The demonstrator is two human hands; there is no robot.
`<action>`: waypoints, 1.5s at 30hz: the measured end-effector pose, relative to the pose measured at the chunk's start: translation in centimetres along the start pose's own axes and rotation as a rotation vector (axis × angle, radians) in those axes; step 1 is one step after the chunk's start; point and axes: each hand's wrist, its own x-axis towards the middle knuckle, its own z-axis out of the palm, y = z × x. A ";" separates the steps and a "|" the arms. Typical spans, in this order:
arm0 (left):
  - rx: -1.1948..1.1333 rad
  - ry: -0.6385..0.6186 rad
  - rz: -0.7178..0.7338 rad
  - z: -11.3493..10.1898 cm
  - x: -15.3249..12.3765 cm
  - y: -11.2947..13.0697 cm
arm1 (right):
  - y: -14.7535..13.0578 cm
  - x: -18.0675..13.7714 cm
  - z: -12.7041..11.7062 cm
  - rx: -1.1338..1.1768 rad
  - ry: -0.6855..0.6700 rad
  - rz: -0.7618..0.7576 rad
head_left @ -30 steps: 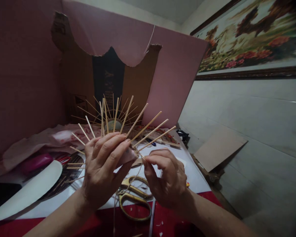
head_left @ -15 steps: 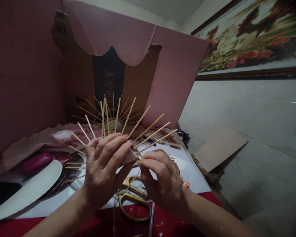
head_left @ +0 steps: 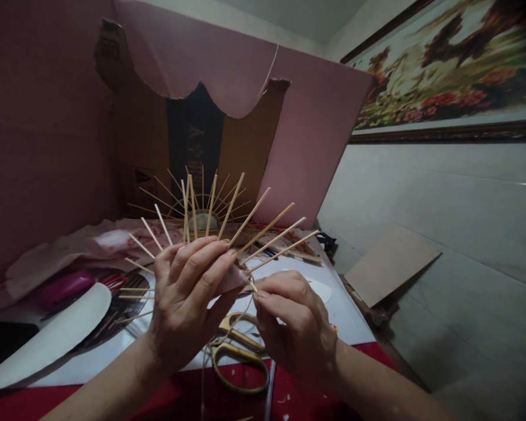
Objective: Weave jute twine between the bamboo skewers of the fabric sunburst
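Note:
My left hand [head_left: 188, 298] is wrapped round the middle of a fan of thin wooden sticks [head_left: 249, 217], which spread outward from behind its fingers. A pale pinkish piece [head_left: 230, 282] shows under the fingertips; most of the hub is hidden. On its right side, the thumb and forefinger of my right hand [head_left: 296, 321] pinch the short end of a light wooden stick [head_left: 253, 286]. Thin twine [head_left: 203, 380] hangs from near this spot and drops past the scissors. Gold-handled scissors [head_left: 245, 339] lie on the table below both hands.
Behind stands another half-round stick piece [head_left: 203, 221] before torn cardboard [head_left: 254, 134] and a pink panel [head_left: 309, 146]. A white curved sheet [head_left: 56, 333], a magenta object [head_left: 70, 286] and a dark woven mat [head_left: 109, 318] lie at left. A tiled wall [head_left: 477, 199] bounds the right.
My right hand has shifted slightly right and down, away from the left hand, and more of the pinched stick end shows. The stick fan has moved a little to the right.

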 end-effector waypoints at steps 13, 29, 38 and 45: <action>0.097 0.049 -0.015 0.1 -0.1 -1.1 | 4.4 -0.8 1.3 -0.258 -0.136 0.415; 0.111 0.033 -0.027 0.4 -0.2 -1.6 | 9.4 -4.2 3.7 -0.174 -0.278 0.605; 0.046 0.065 -0.106 0.2 -0.1 -1.2 | 1.0 0.7 1.1 0.071 0.057 0.238; 0.030 0.096 -0.076 0.0 -0.1 -0.9 | 0.0 0.9 2.0 0.094 0.018 0.280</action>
